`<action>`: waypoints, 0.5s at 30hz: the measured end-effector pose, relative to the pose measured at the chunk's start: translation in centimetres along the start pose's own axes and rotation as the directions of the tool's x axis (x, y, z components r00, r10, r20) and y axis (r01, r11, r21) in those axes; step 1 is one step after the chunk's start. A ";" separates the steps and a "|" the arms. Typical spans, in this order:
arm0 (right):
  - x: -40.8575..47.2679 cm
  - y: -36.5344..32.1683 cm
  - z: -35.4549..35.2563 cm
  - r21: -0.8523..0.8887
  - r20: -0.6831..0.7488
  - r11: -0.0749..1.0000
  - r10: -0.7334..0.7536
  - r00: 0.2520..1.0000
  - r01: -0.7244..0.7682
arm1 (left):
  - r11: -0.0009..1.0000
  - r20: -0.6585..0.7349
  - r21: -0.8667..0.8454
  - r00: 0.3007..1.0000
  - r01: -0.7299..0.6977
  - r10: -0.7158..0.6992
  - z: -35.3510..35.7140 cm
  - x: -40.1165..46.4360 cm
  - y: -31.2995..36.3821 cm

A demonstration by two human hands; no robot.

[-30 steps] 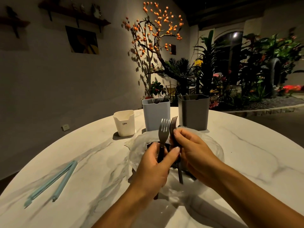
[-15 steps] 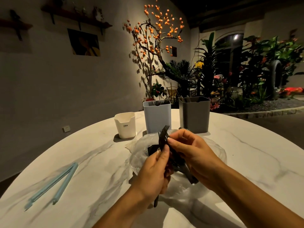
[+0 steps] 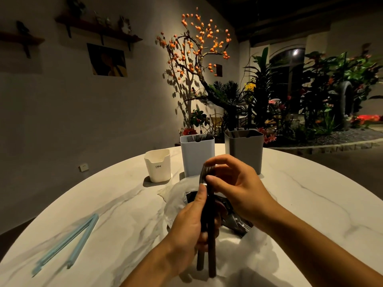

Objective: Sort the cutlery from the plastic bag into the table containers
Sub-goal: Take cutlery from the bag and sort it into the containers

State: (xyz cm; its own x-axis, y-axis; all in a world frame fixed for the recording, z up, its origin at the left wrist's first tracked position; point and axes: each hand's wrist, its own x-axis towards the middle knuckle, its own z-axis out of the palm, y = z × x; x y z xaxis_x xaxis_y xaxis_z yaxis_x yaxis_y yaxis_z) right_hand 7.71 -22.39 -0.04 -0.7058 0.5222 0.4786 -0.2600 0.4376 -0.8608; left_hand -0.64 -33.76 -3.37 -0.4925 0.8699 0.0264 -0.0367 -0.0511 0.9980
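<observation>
The bench [image 3: 310,204] is white marble with grey veining. On it stand a cream cup [image 3: 158,165] with dark lettering, a pale blue container [image 3: 196,156] and a grey one [image 3: 244,152]. The forks [image 3: 208,224] are dark, the plastic bag [image 3: 176,199] milky clear, the sealing sticks [image 3: 68,245] light blue. The tree [image 3: 196,44] behind bears orange fruit.
</observation>
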 end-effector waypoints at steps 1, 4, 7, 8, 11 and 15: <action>0.2 -0.3 0.0 -0.042 -0.001 0.999 -0.022 1.000 0.021 | 1.000 -0.019 0.012 1.000 -0.016 0.016 0.1 0.1 0.1; 0.8 -1.0 -0.3 -0.170 0.011 0.983 -0.066 0.998 0.067 | 0.997 -0.077 0.025 0.994 -0.074 0.076 0.5 0.4 0.5; 1.5 -2.0 -0.9 -0.265 0.034 0.956 -0.123 0.992 0.127 | 0.995 -0.124 0.055 0.988 -0.083 0.089 0.9 0.8 1.1; 1.8 -2.4 -1.1 -0.276 0.038 0.951 -0.135 0.990 0.140 | 0.991 -0.133 0.093 0.985 -0.097 0.109 1.0 0.9 1.4; 2.7 -3.4 -1.4 -0.308 0.034 0.937 -0.165 0.986 0.167 | 0.984 -0.136 0.130 0.981 -0.119 0.137 1.0 1.5 2.4; 4.1 -4.4 -1.9 -0.319 0.019 0.931 -0.182 0.983 0.179 | 0.994 -0.011 0.061 0.995 -0.095 0.096 1.0 1.8 4.6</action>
State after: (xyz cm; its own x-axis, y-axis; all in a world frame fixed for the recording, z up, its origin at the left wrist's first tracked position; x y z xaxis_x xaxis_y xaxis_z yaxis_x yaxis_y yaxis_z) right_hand 7.19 -20.81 6.07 -0.6588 0.4200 0.6242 -0.1577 0.7341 -0.6604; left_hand -0.80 -31.94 1.37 -0.5037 0.8553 0.1216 0.0633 -0.1038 0.9926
